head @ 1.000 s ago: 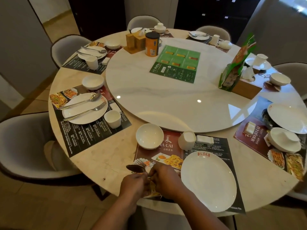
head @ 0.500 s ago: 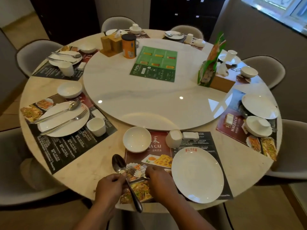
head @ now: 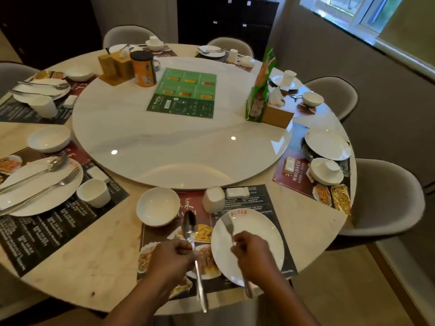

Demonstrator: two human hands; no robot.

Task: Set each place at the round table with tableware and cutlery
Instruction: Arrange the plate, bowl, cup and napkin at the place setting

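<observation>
My left hand (head: 170, 257) grips a metal spoon (head: 190, 225) by its handle, bowl pointing away over the dark placemat (head: 254, 198). My right hand (head: 250, 254) holds a fork (head: 227, 227), tines over the white plate (head: 261, 231) at the near place. A white bowl (head: 158, 205), an upside-down white cup (head: 213, 199) and a small white rest (head: 237, 193) stand behind the plate on the same mat. The place to the left has a plate (head: 35, 187) with a spoon and fork lying on it.
A large white turntable (head: 179, 142) fills the table's middle, carrying a green menu (head: 183, 92), an orange can (head: 143, 68), wooden boxes (head: 115, 65) and a tissue box (head: 277, 115). At the right place sit a plate (head: 327, 143) and a bowl (head: 326, 171). Grey chairs (head: 388, 196) ring the table.
My hands have separated: the right hand moved the fork over the near plate, and the left hand turned the spoon so its bowl points away. The camera view shifted left.
</observation>
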